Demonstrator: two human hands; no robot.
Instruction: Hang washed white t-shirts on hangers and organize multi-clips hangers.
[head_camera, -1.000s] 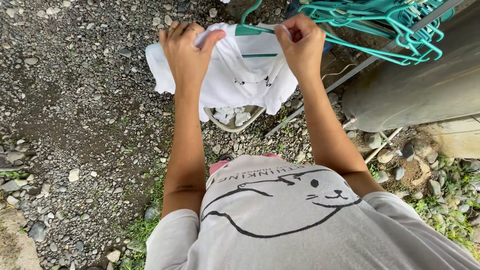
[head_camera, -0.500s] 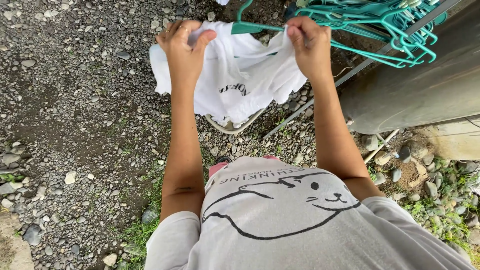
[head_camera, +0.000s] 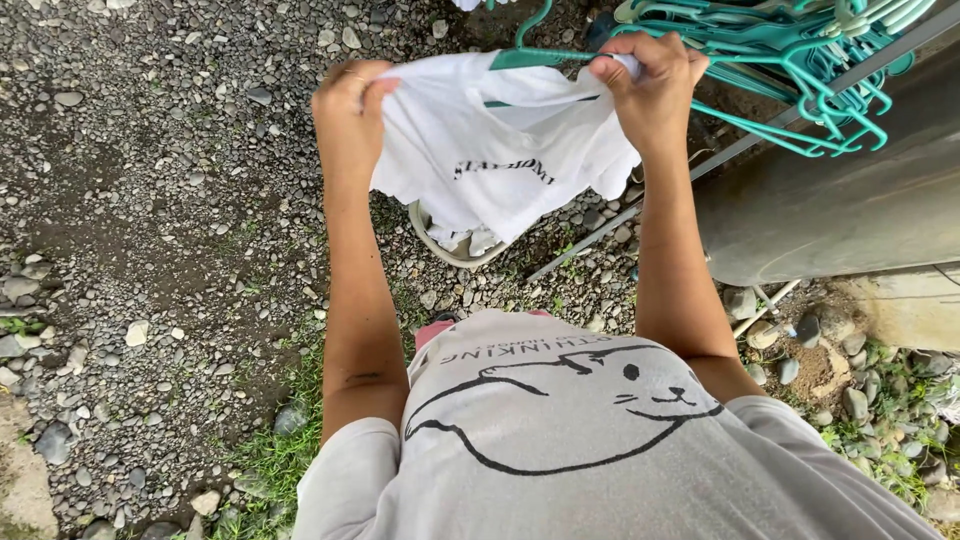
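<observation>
A white T-shirt with dark print (head_camera: 490, 160) hangs stretched between both my hands, high in the head view. My left hand (head_camera: 348, 112) grips its left edge. My right hand (head_camera: 650, 82) pinches the right edge together with a teal plastic hanger (head_camera: 535, 58) that sits inside the shirt, hook upward. Below the shirt, partly hidden by it, stands a beige laundry basket (head_camera: 440, 245) holding more white cloth.
A bunch of teal hangers (head_camera: 800, 50) hangs on a metal rail (head_camera: 760, 130) at the upper right. A large grey tank (head_camera: 850, 190) stands right of me. Gravel ground (head_camera: 150, 200) spreads left, with grass and bigger stones near my feet.
Both hands have pulled the shirt wider apart and shifted slightly right. The loose cloth that hung left of my left hand is now drawn in between the hands.
</observation>
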